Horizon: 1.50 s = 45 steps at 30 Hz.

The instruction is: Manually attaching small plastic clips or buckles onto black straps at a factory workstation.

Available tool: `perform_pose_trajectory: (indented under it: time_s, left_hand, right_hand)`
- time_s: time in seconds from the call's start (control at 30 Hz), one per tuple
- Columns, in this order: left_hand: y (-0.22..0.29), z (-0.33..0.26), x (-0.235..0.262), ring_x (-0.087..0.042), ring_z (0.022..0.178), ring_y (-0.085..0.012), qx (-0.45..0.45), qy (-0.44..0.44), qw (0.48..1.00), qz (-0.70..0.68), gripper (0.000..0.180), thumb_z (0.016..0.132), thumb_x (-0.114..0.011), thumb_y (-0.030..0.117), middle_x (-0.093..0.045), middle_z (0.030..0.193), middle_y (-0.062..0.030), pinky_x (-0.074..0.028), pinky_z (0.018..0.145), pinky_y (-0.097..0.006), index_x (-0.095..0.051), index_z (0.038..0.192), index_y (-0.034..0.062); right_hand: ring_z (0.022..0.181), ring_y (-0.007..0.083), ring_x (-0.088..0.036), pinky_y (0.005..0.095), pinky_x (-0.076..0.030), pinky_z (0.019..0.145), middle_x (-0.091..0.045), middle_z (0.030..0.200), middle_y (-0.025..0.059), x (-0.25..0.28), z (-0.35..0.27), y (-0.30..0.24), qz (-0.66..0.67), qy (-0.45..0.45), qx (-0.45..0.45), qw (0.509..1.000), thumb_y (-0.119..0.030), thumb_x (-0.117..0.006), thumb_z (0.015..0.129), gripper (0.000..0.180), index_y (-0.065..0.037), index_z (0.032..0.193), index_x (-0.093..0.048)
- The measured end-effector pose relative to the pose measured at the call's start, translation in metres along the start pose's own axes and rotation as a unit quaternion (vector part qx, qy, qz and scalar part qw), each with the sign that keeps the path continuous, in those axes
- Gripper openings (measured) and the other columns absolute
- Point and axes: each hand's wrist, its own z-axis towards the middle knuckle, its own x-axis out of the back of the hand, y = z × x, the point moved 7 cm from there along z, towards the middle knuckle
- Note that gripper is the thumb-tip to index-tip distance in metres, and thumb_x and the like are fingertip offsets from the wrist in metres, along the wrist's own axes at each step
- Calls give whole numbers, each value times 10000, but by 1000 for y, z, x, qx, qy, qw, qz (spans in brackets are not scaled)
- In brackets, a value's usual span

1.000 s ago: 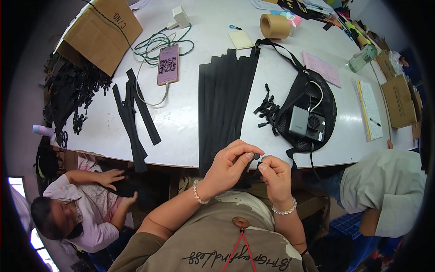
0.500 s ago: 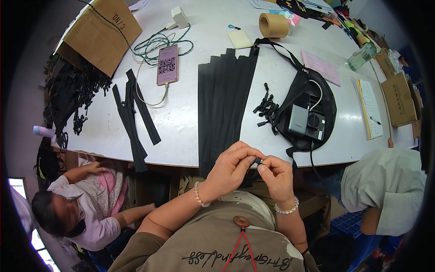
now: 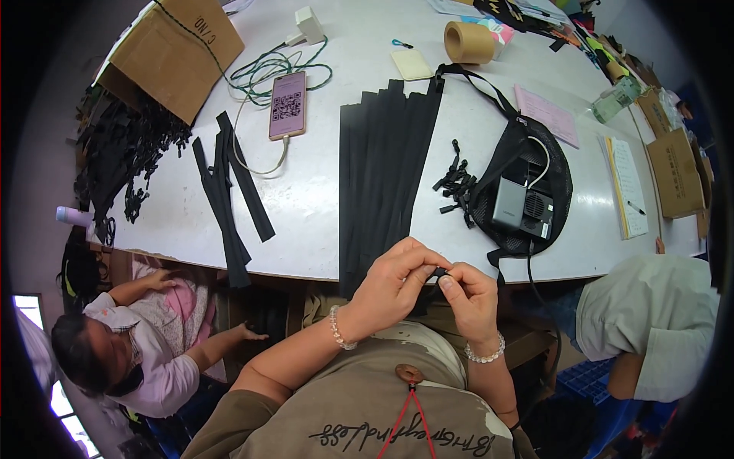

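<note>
Just off the table's near edge, my left hand [image 3: 391,281] and my right hand [image 3: 469,304] meet with their fingertips pinched together. Between them is a small black piece [image 3: 439,272], mostly covered by the fingers; its exact kind cannot be made out. Beyond my left hand, long flat black strips [image 3: 382,161] lie side by side, their near ends running down to the table edge. Several small black zipper-pull-like pieces [image 3: 457,183] are loosely heaped to the right of the strips, apart from my hands.
A black mesh bag [image 3: 562,180] with a grey power bank [image 3: 508,204] lies right. At left are crossed black strips [image 3: 222,191], a phone [image 3: 287,107] on a cable, and a cardboard box [image 3: 180,61]. A tape roll [image 3: 468,43] stands far. People sit on both sides.
The small black piece shows less between my fingertips, which have shifted slightly over it. The person on the left has moved a hand outward. The whole view has shifted a little.
</note>
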Motion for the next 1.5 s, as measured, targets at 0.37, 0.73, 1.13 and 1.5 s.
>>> perform_pose_trajectory:
  time_s: [0.37, 0.73, 1.13, 1.5]
  left_hand:
    - [-24, -14, -13, -494, 757, -64, 115, -17, 981, -157, 214, 872, -501, 6, -575, 869, -10, -405, 679, -204, -626, 1045, 25]
    - [-34, -30, -30, -509, 741, -14, 140, -54, 964, -218, 198, 864, -538, 30, -585, 853, -1, -437, 652, -169, -616, 1044, 7]
    - [-91, -76, -64, -514, 736, -20, 308, 34, 880, -361, 167, 857, -609, 76, -597, 825, 25, -447, 673, -181, -619, 1012, 13]
    - [-140, -89, -85, -517, 714, -46, 431, 64, 788, -435, 98, 856, -634, 159, -607, 834, 41, -436, 651, -200, -634, 935, 100]
  right_hand:
    - [525, 18, -426, 161, -324, 461, -507, 636, -26, 9, -14, 24, 67, 88, -58, 992, -42, -569, 867, 91, 4, 788, -570]
    - [553, -6, -420, 151, -318, 477, -513, 655, -49, 11, -32, 27, 100, 74, -50, 991, -13, -578, 854, 63, 18, 801, -591]
    - [453, 20, -408, 169, -307, 409, -510, 591, -31, 19, -55, 79, 112, 106, -132, 979, -9, -587, 836, 84, -12, 752, -592]
    - [470, 20, -429, 165, -321, 413, -543, 622, -26, 21, -50, 118, 151, 173, -158, 960, -42, -636, 830, 65, 21, 817, -626]
